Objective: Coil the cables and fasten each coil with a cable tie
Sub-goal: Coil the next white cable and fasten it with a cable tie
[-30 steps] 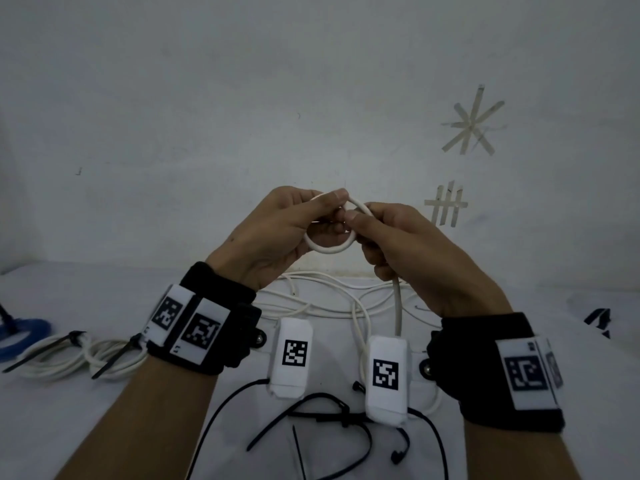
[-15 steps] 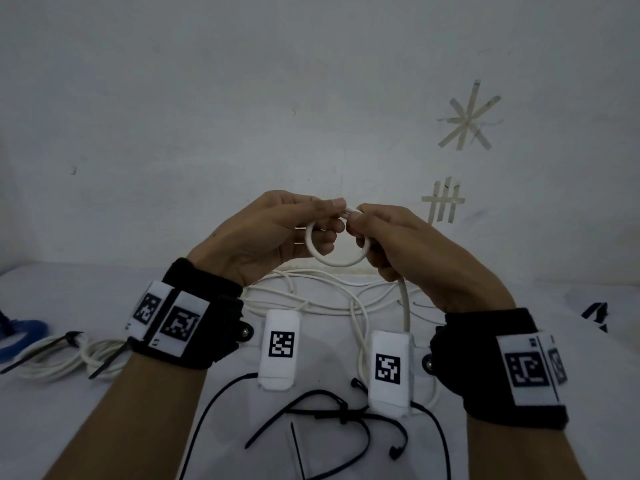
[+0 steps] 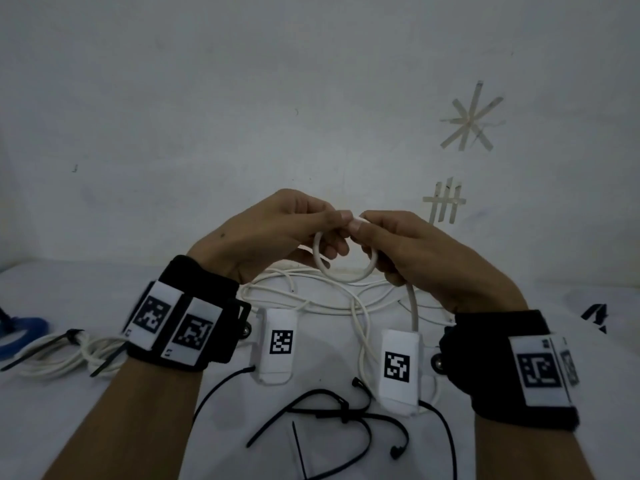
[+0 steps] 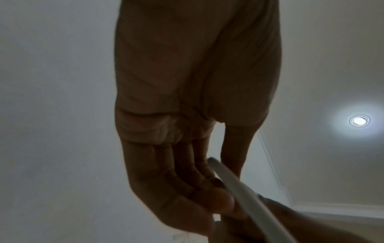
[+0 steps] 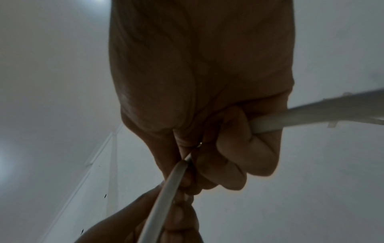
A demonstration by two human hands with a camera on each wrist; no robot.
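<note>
From the head view, your fingertips hide the top of the white cable (image 3: 343, 271) loop at frame centre; your left hand (image 3: 277, 233) and right hand (image 3: 419, 251) both pinch it above the white table (image 3: 104, 427). Your left wrist view is dim, fingers (image 4: 187, 180) curled against the cable (image 4: 245, 194). Your right wrist view shows fingers (image 5: 245, 156) clenched round the cable (image 5: 311, 113).

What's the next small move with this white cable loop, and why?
Probably draw up more slack and lay a second turn: both hands, left hand and right hand, pinch only a single loop, while its tail hangs to the loose cable on the table.
</note>
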